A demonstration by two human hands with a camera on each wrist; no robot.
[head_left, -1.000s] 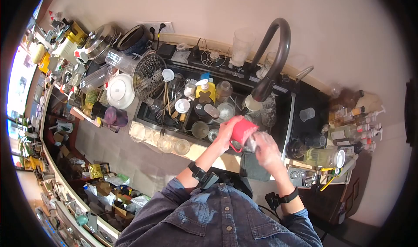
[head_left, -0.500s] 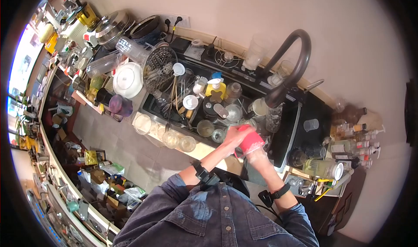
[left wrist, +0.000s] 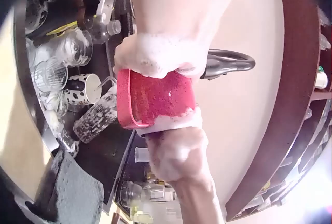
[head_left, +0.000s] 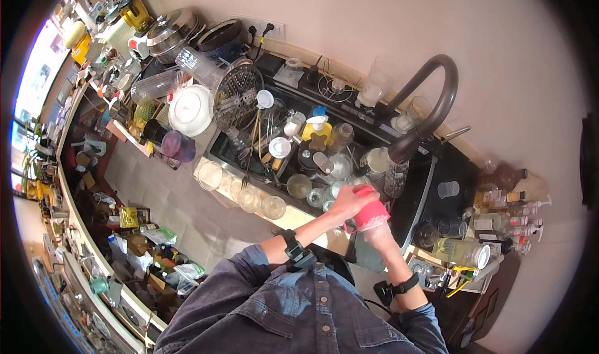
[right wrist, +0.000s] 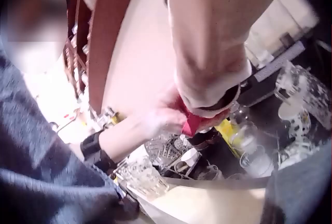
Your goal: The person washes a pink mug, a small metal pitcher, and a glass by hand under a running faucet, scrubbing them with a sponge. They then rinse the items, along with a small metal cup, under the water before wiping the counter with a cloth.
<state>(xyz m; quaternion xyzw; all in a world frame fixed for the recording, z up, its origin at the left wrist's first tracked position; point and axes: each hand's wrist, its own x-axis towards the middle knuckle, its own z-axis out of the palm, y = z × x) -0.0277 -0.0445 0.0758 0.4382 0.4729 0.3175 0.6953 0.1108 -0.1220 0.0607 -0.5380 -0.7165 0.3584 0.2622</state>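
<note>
A red mug (head_left: 373,215) with a loop handle (left wrist: 123,102) is held over the sink's front edge, tilted with its mouth towards my right arm. My left hand (head_left: 349,205) grips it round the base end, lather covering the fingers in the left wrist view. My right hand (left wrist: 179,154) reaches into the mouth up to about the knuckles. Its fingers are hidden inside, so I cannot tell what they hold. White foam (left wrist: 179,122) rings the rim.
The black sink (head_left: 409,223) holds several glasses, a spotted cup (left wrist: 85,89) and a yellow pump bottle (head_left: 317,129). A dark faucet (head_left: 450,85) arches over it. Glass jars (head_left: 272,207) line the front ledge; a grey cloth (left wrist: 78,190) hangs at the edge.
My right hand, outside the mug's mouth with something greyish at its fingers, has gone inside. The mug has turned mouth-down towards me and shifted slightly right in view; the head view has shifted too.
</note>
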